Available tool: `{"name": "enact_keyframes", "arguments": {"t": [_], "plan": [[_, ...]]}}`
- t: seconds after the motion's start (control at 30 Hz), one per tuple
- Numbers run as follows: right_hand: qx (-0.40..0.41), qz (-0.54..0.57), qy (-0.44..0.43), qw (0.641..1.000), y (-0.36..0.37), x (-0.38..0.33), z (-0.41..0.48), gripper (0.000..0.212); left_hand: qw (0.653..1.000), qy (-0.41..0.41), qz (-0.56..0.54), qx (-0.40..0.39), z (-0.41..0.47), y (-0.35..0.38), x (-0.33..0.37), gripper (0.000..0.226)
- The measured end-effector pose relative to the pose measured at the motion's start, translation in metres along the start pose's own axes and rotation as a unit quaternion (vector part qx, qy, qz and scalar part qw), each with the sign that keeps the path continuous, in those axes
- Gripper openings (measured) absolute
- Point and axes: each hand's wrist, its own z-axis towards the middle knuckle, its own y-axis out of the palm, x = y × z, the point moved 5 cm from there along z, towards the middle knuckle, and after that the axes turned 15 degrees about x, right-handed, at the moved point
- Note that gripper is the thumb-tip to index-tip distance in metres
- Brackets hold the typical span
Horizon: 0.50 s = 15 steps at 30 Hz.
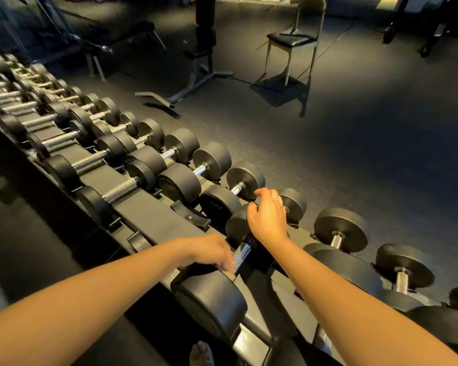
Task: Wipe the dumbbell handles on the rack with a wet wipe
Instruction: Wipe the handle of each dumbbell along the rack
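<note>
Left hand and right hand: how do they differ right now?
The left hand is nearer, at the chrome handle of a near-row dumbbell. The right hand reaches farther, over an outer-row dumbbell. The left hand is motion-blurred, while the right hand is sharp, with fingers curled and thumb apart. Both are bare, and no wipe shows plainly in either. I cannot tell whether either grips anything.
</note>
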Motion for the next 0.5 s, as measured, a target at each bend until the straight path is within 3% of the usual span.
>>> {"name": "enact_keyframes", "arguments": {"t": [0.13,0.2,0.3,0.4,0.5], "plan": [[-0.056,0.120,0.032,0.991,0.002,-0.025,-0.009,0.019,0.978,-0.001,-0.167,0.127,-0.019,-0.032,-0.008,0.013],[-0.141,0.180,0.052,0.972,0.014,-0.042,-0.016,0.013,0.959,-0.010,-0.212,0.186,-0.027,-0.053,-0.017,0.011],[-0.274,0.269,0.102,0.918,0.036,-0.069,-0.033,0.027,0.930,-0.024,-0.256,0.261,-0.040,-0.079,-0.036,0.008],[-0.333,0.323,0.139,0.875,0.055,-0.092,-0.044,0.034,0.914,-0.021,-0.282,0.290,-0.053,-0.098,-0.049,0.006],[-0.347,0.365,0.150,0.851,0.075,-0.112,-0.049,0.021,0.902,-0.026,-0.306,0.304,-0.061,-0.115,-0.070,0.012]]}}
